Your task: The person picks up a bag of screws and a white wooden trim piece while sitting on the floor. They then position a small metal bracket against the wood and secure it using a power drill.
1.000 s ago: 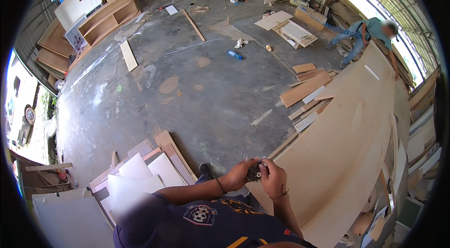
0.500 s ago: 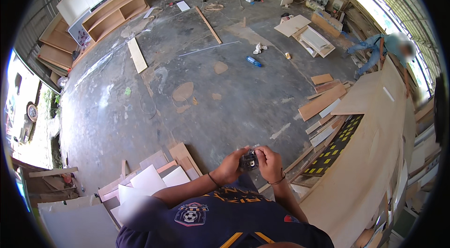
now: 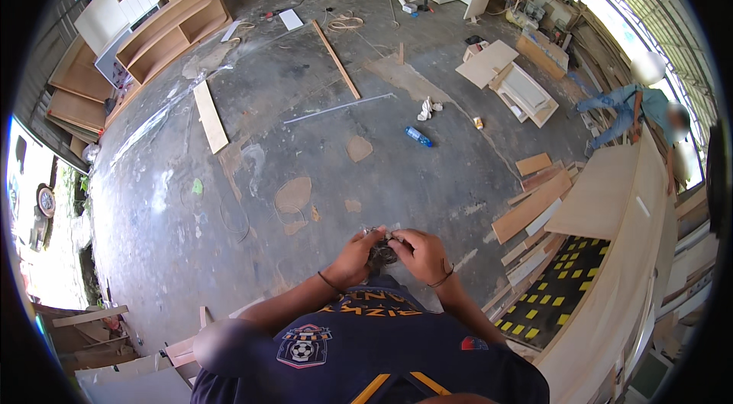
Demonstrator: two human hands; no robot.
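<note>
In front of my chest, both hands work at a small dark bundle in crinkled, shiny clear plastic (image 3: 382,253); its contents are too small to make out. My left hand (image 3: 353,259) closes around its left side, thumb on top. On the right edge, my right hand (image 3: 424,257) pinches the plastic between thumb and bent fingers. A thin dark band circles each wrist. Concrete floor lies beneath the hands.
Boards and offcuts (image 3: 532,209) lie to the right beside a long pale plywood sheet (image 3: 584,328). A person (image 3: 649,114) bends over it at the far right. A blue bottle (image 3: 418,137), a wooden strip (image 3: 336,60) and a pale plank (image 3: 211,117) lie ahead.
My hands and the plastic bundle have shifted slightly left and up. My view has moved, so the white panels at lower left are mostly covered. The person at right has shifted slightly.
</note>
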